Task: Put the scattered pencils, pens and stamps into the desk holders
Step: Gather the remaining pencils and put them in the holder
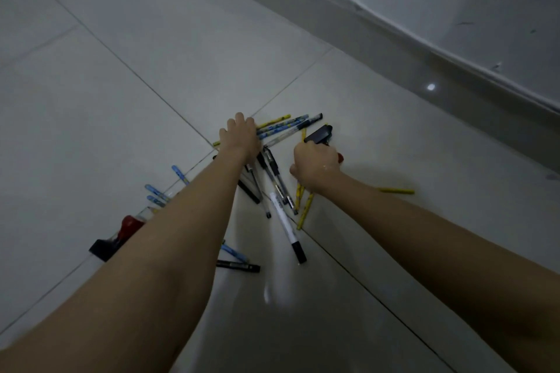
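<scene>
Two bare arms reach down over a pale tiled floor (pixel 151 48), where pens and pencils lie scattered across a crossing of grout lines, not far from the wall. The left hand (pixel 241 136) rests knuckles-up on a fan of yellow and blue pencils (pixel 285 124), fingers curled over them; whether it grips them cannot be told. The right hand (pixel 313 165) is clenched around the handle of a black stamp (pixel 319 134), which sits just beside that fan. Between the hands lie several clear pens (pixel 277 179) and a white marker (pixel 286 225) with a black cap. A second stamp with a red handle (pixel 128 225) lies partly hidden under the left forearm. One yellow pencil (pixel 397 190) lies apart, beyond the right wrist.
</scene>
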